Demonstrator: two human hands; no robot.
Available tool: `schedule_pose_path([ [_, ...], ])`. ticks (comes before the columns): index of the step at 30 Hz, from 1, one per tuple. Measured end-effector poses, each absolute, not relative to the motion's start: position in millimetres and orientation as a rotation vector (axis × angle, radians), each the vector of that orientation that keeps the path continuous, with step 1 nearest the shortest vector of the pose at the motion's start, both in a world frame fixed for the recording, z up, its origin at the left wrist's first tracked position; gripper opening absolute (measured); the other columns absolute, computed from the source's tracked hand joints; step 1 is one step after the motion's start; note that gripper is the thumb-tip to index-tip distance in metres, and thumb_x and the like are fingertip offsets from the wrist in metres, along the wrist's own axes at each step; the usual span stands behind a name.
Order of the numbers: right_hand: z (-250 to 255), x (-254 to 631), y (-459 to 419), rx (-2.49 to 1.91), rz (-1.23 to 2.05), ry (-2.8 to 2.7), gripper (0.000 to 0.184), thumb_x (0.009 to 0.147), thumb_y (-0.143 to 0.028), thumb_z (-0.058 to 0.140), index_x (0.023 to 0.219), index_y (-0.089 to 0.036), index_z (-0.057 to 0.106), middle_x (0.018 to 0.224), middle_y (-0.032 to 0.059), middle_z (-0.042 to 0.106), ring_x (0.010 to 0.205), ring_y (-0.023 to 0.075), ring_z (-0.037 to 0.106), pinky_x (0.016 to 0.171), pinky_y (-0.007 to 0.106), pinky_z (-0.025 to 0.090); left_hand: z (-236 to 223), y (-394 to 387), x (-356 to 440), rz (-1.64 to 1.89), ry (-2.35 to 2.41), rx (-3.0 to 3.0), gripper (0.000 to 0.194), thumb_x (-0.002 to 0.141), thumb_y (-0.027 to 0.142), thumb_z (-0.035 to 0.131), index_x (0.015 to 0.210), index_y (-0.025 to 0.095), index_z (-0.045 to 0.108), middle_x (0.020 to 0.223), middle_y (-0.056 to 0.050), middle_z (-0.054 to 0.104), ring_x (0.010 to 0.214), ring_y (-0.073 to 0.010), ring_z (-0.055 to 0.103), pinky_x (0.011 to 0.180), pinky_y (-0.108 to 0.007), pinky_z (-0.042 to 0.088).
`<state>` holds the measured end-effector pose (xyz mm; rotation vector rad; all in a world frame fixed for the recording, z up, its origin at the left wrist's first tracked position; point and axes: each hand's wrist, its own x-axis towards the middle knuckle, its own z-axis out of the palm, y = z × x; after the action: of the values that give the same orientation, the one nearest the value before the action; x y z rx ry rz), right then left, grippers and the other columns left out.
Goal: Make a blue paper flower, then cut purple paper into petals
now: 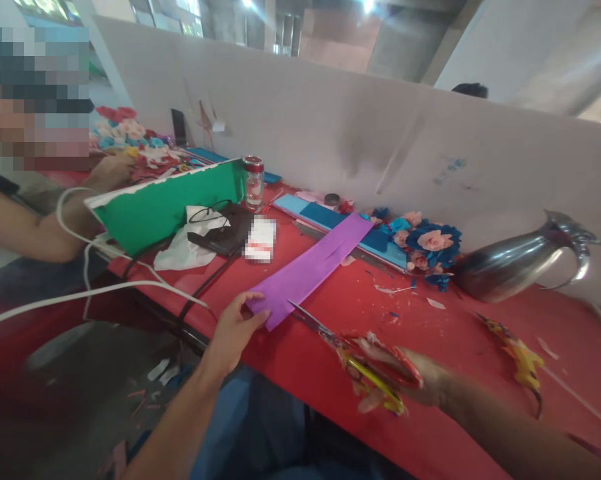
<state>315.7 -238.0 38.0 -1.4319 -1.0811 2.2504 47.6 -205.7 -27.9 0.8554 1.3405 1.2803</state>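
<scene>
A long strip of purple crepe paper [307, 270] lies slantwise over the red table. Its near end is pinched between the thumb and fingers of my left hand [237, 330]. My right hand [400, 373] is closed round scissors [375, 373] with red and yellow handles. The scissor blades point left, with the tip at the strip's near edge, close to my left fingers. Whether the blades are cutting into the paper I cannot tell. The strip's far end rests on a stack of blue paper sheets [325, 219].
Blue and pink paper flowers [433, 240] sit beside a metal jug [525, 257]. A yellow glue gun [515, 350] lies at right. A green box panel [165, 207], glass jar [254, 183] and dark pouch [225, 230] stand left. White cables [105, 293] hang over the edge. Another person's arm [35, 223] is at far left.
</scene>
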Motion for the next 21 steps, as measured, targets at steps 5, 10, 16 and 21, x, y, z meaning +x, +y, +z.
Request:
schedule_pose_path([
  [5, 33, 303, -230, -1.444, 2.296, -1.123, 0.059, 0.062, -0.070, 0.068, 0.085, -0.017, 0.057, 0.075, -0.0002, 0.052, 0.068, 0.0137, 0.057, 0.059, 0.029, 0.053, -26, -206, 50, 1.206, 1.291, 0.802, 0.052, 0.054, 0.034, 0.079, 0.098, 0.016, 0.058, 0.075, 0.002, 0.061, 0.064, -0.0140, 0.058, 0.062, -0.030, 0.049],
  [10, 27, 295, -219, -1.436, 2.279, -1.183, 0.058, 0.064, -0.073, 0.065, 0.079, -0.018, 0.053, 0.067, -0.0031, 0.047, 0.055, 0.0081, 0.048, 0.043, 0.017, 0.041, -26, -207, 49, 1.196, 1.259, 0.778, 0.057, 0.052, 0.036, 0.081, 0.099, 0.016, 0.057, 0.076, 0.001, 0.063, 0.064, -0.0149, 0.059, 0.061, -0.030, 0.049],
  [16, 27, 295, -212, -1.402, 2.266, -1.260, 0.054, 0.069, -0.071, 0.061, 0.077, -0.019, 0.051, 0.069, -0.0024, 0.049, 0.052, 0.0078, 0.048, 0.040, 0.016, 0.038, -30, -208, 49, 1.247, 1.262, 0.806, 0.049, 0.055, 0.035, 0.079, 0.094, 0.017, 0.057, 0.085, -0.001, 0.065, 0.074, -0.0166, 0.061, 0.065, -0.030, 0.050],
  [21, 28, 293, -212, -1.392, 2.272, -1.278, 0.050, 0.072, -0.069, 0.059, 0.078, -0.020, 0.049, 0.065, -0.0033, 0.045, 0.049, 0.0071, 0.043, 0.037, 0.015, 0.031, -37, -208, 48, 1.238, 1.265, 0.846, 0.045, 0.058, 0.034, 0.078, 0.094, 0.017, 0.058, 0.086, -0.002, 0.064, 0.076, -0.0178, 0.062, 0.067, -0.031, 0.050],
])
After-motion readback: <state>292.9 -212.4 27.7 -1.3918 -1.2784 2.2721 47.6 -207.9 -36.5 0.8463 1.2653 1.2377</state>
